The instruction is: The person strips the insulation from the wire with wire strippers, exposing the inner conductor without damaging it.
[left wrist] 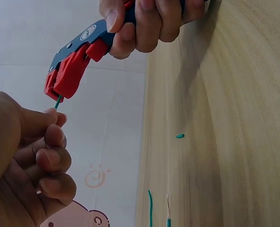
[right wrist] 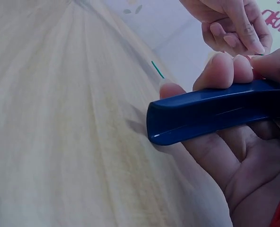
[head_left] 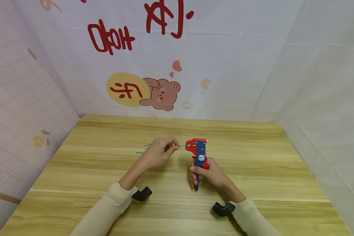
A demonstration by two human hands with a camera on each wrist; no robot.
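1. Hands: left hand [head_left: 161,151] nearly closed, thumb and index finger pinching a green wire [head_left: 183,146]; my other left fingers are bent in loosely. Right hand [head_left: 213,173] is wrapped round the blue grip of the wire stripper [head_left: 200,150], thumb across the near side of its body. How hard I'm squeezing, can't tell.
2. Stripper position: right of my left hand, held up off the bench [head_left: 253,157], red head to the far side, handle end sticking out toward me. Blue body, round white badge, red jaws facing left.
3. Wire position: short length bridges my left fingertips and the stripper head, its right end in at the red jaws. Depth inside hidden; can't tell if the jaws bite on it.
4. Bench, left of my left hand: two more green wires, far one [head_left: 147,144] and near one [head_left: 139,152], right parts blocked by my hand in the head view. Left wrist view: one of the pair has bare strands [left wrist: 168,204] at its tip.
5. Small green offcut [head_left: 178,159] on the bench, between my hands, left of the stripper.
6. Cream sleeves, a black wrist mount [head_left: 142,194] at the left cuff, another [head_left: 223,209] at the right.
7. Far side: white backdrop [head_left: 233,72] with bear print [head_left: 163,95].
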